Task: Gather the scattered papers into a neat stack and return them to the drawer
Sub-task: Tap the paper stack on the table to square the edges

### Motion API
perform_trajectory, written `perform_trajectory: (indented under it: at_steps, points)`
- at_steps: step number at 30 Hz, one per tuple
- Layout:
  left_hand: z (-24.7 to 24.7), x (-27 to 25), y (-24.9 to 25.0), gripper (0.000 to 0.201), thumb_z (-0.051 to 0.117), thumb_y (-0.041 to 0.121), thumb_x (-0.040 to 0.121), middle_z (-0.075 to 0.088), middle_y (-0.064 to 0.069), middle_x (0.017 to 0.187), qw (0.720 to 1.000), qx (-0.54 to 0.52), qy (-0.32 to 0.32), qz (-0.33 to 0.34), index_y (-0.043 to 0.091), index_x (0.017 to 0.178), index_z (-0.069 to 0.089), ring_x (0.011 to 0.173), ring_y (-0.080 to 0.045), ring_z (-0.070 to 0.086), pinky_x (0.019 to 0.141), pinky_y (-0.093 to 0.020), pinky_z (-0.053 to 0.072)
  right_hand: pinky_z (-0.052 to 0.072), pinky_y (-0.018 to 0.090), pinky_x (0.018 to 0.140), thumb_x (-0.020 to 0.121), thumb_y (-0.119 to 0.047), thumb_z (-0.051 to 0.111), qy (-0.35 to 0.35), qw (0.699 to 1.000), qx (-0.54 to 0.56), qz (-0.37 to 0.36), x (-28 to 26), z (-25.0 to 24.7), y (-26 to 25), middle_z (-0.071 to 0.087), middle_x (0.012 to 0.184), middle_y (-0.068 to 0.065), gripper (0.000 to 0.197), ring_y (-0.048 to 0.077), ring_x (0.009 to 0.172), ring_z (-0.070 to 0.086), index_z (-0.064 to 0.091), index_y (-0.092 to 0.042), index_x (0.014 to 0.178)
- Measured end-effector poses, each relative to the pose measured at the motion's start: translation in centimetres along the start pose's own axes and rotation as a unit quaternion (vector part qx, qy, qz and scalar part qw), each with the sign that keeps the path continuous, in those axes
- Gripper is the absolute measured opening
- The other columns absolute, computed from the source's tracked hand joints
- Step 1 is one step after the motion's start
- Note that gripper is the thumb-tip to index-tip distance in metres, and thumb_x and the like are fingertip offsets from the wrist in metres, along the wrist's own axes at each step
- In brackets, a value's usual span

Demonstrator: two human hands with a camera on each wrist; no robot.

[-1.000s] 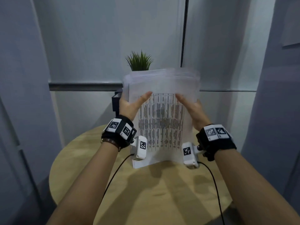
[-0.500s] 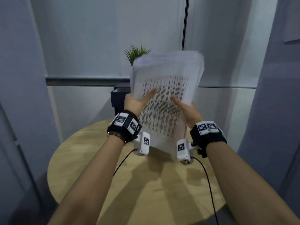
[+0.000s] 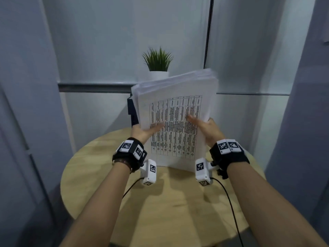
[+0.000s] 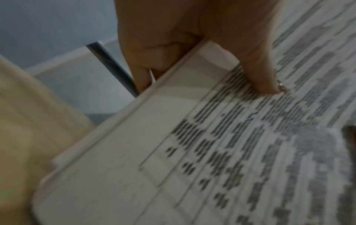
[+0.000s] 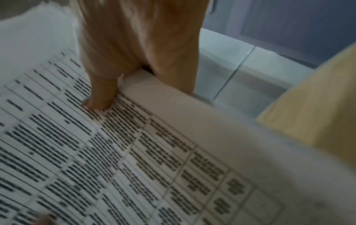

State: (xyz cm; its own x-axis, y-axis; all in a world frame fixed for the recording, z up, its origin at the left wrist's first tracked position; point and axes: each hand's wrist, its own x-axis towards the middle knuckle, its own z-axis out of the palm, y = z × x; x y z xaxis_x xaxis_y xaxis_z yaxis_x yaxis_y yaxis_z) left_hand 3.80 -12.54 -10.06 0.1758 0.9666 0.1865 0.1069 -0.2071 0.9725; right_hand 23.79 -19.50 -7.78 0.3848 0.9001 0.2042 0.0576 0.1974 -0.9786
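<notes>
A thick stack of white papers (image 3: 178, 111) with a printed table on the front sheet stands nearly upright, tilted right, its bottom edge at the round wooden table (image 3: 160, 202). My left hand (image 3: 144, 131) grips the stack's left edge, thumb across the front sheet (image 4: 260, 73) and fingers behind. Along the opposite edge my right hand (image 3: 204, 127) grips the same way, its thumb (image 5: 102, 97) on the print. The upper sheets of the papers (image 5: 134, 152) fan unevenly. A dark drawer unit (image 3: 132, 111) peeks out behind the stack; whether it is open stays hidden.
A small green plant in a white pot (image 3: 158, 65) stands behind the stack. Grey walls close in on both sides, and a dark ledge (image 3: 92, 87) runs along the back. Black cables (image 3: 229, 202) trail from my wrists over the table.
The stack was lifted and tipped half a second ago; now it is lower again, bottom edge down at the table, leaning right. Both hands kept their grip on its sides.
</notes>
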Motion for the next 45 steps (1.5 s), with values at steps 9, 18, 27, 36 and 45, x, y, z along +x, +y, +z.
perform_trajectory:
  at_steps: [9, 18, 27, 36, 45]
  points:
    - [-1.9, 0.3, -2.6, 0.051, 0.089, 0.026, 0.061, 0.072, -0.013, 0.102, 0.971, -0.204, 0.111, -0.054, 0.008, 0.103, 0.067, 0.082, -0.023, 0.069, 0.071, -0.033, 0.058, 0.032, 0.057, 0.110, 0.044, -0.052, 0.092, 0.046, 0.970, 0.235, 0.047, 5.8, -4.3, 4.6, 0.056, 0.137, 0.004, 0.110, 0.027, 0.132, 0.047, 0.048, -0.020, 0.139]
    - [0.9, -1.1, -0.5, 0.067, 0.084, 0.035, 0.067, 0.068, -0.006, 0.118, 0.961, -0.266, 0.040, -0.062, 0.008, 0.124, 0.060, 0.110, -0.027, 0.063, 0.090, -0.041, 0.052, 0.039, 0.047, 0.109, 0.066, -0.027, 0.081, -0.019, 0.926, 0.376, 0.013, 0.5, -1.8, 3.6, 0.061, 0.131, 0.010, 0.072, 0.030, 0.125, 0.055, 0.055, -0.015, 0.132]
    - [-5.7, -0.9, 1.0, 0.062, 0.081, 0.042, 0.068, 0.068, -0.008, 0.109, 0.981, -0.130, 0.127, 0.061, 0.005, 0.114, 0.063, 0.085, -0.017, 0.069, 0.063, -0.020, 0.056, 0.059, 0.034, 0.080, 0.075, -0.011, 0.074, -0.056, 0.997, 0.022, -0.048, -0.3, -8.7, 0.7, 0.064, 0.124, 0.012, 0.062, 0.026, 0.107, 0.066, 0.051, -0.007, 0.132]
    - [-5.2, -2.5, -1.3, 0.104, 0.082, 0.072, 0.017, 0.070, -0.002, 0.104, 0.998, -0.060, 0.003, 0.012, 0.025, 0.108, 0.062, 0.101, -0.023, 0.066, 0.090, -0.044, 0.053, 0.058, 0.035, 0.080, 0.036, -0.055, 0.090, -0.106, 0.994, -0.017, 0.030, -0.7, -7.9, 4.0, 0.072, 0.112, 0.007, 0.089, 0.022, 0.100, 0.070, 0.065, -0.016, 0.112]
    - [-4.2, -2.5, -1.7, 0.080, 0.086, 0.062, 0.030, 0.071, 0.001, 0.101, 0.994, -0.103, -0.004, 0.036, 0.031, 0.099, 0.062, 0.101, -0.022, 0.065, 0.093, -0.051, 0.050, 0.053, 0.039, 0.081, 0.087, -0.075, 0.021, 0.133, 0.987, 0.074, 0.049, 0.2, -5.5, 4.2, 0.066, 0.120, 0.008, 0.075, 0.029, 0.111, 0.062, 0.054, -0.024, 0.132]
